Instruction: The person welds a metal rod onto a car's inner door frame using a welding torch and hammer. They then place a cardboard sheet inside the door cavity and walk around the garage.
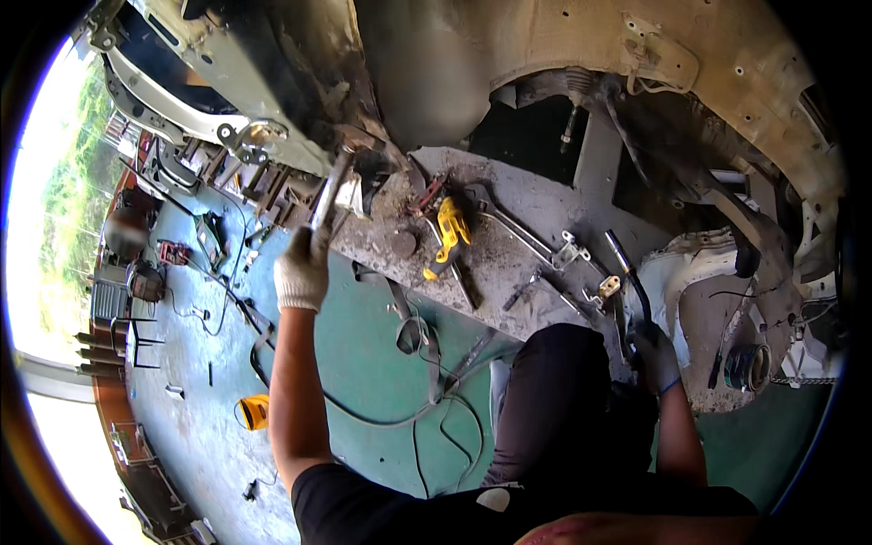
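Note:
My left hand [302, 272], in a white knit glove, is closed around the pale handle of a hammer [332, 186]. The hammer's head end is up against the rusty lower edge of the car body [409, 54]. Down at the right, beside my bent knee, my right hand [656, 356] wears a dark grey glove. Its fingers are wrapped around a dark curved bar [634, 280] with a bright metal upper end. Between the hands, a yellow and black power tool [450, 232] lies on the dirty grey platform [509, 304].
A round metal piece [403, 242], long-handled tools [518, 232] and metal clamps [570, 252] lie on the platform. Straps and cables [431, 363] trail over the green floor. A yellow object [253, 412] is on the floor at left. A coil [747, 368] sits at right.

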`<act>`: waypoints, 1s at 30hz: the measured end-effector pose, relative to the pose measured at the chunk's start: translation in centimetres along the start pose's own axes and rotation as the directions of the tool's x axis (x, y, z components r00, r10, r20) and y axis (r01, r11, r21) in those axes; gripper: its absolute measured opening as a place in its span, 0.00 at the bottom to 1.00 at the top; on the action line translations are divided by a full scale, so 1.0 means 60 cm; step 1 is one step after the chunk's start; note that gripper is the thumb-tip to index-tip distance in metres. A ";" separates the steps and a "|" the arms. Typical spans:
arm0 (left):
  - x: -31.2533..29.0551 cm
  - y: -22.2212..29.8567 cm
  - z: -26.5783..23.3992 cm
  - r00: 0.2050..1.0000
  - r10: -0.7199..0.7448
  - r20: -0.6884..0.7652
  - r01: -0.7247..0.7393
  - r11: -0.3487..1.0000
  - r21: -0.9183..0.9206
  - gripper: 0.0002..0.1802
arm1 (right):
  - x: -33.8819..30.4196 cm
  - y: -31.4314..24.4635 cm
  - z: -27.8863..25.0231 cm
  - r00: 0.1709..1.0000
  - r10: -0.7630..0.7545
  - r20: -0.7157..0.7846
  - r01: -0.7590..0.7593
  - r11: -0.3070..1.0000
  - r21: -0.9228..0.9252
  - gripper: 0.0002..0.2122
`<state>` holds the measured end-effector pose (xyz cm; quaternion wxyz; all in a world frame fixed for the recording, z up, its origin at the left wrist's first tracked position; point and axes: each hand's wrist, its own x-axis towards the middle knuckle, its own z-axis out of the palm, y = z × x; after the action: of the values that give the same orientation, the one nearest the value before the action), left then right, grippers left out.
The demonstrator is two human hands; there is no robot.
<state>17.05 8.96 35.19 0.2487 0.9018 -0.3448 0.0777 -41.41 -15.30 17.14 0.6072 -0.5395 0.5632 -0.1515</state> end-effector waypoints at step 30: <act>-0.448 0.222 0.515 0.749 -0.245 0.616 0.383 0.918 -0.101 0.31 | 0.022 -0.540 0.258 0.552 -0.360 0.752 0.437 0.893 0.106 0.25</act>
<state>-12.87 0.62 5.35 0.2369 0.8922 -0.2536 -0.2891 -14.16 -20.87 39.85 0.7088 -0.6934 0.1282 -0.0204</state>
